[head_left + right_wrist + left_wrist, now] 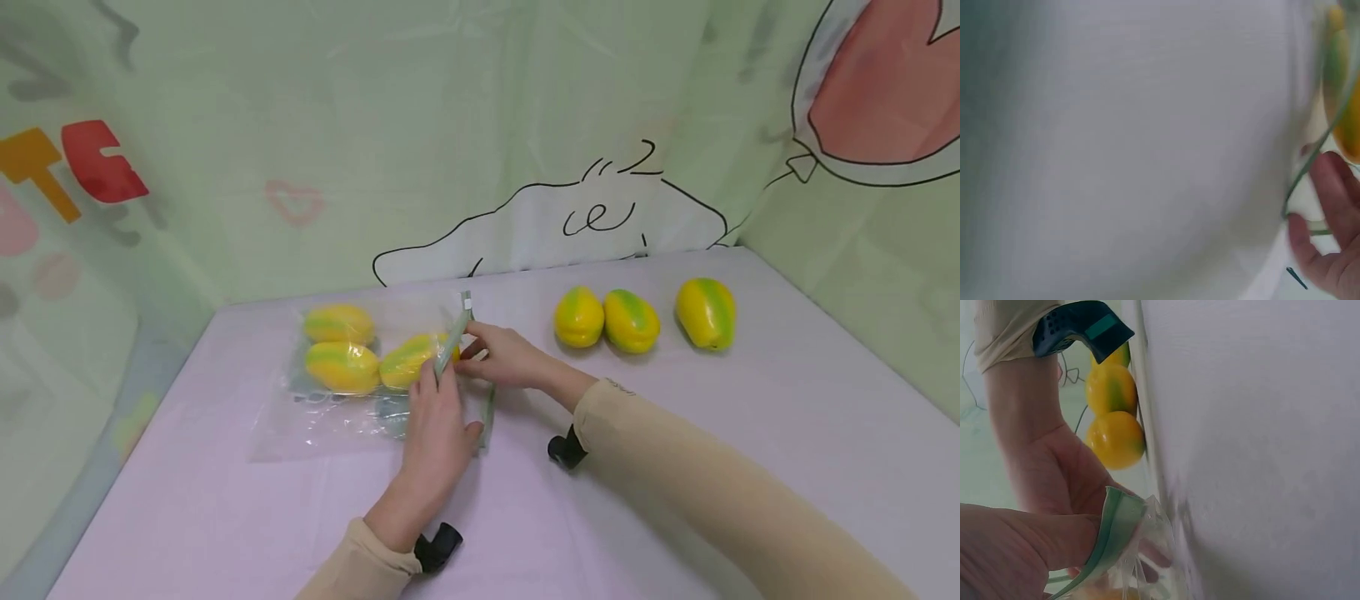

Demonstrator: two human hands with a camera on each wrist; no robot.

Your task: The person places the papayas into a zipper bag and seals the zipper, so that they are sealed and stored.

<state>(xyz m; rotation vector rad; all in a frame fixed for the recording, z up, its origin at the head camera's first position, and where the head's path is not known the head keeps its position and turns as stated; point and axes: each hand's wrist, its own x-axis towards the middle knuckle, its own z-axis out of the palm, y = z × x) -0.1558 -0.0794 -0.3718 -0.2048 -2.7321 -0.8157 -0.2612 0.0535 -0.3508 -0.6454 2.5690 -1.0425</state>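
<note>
A clear zip bag (330, 433) with a green zip edge (1105, 534) lies on its side, its mouth facing right. Inside are three yellow papayas with green streaks: one at the back (339, 323), one in front (342, 368) and one near the mouth (411, 360). My left hand (437, 425) pinches the upper zip edge between thumb and fingers and lifts it. At the mouth is my right hand (510, 358), its fingers spread loosely beside the nearest papaya's end; in the right wrist view they hold nothing. Some fingertips are hidden by the bag.
Three more papayas lie to the right on the pale lilac table (600, 533): a pair, left (579, 317) and right (632, 321), side by side, and one farther right (706, 314). A printed cloth (450, 125) hangs behind and along the sides.
</note>
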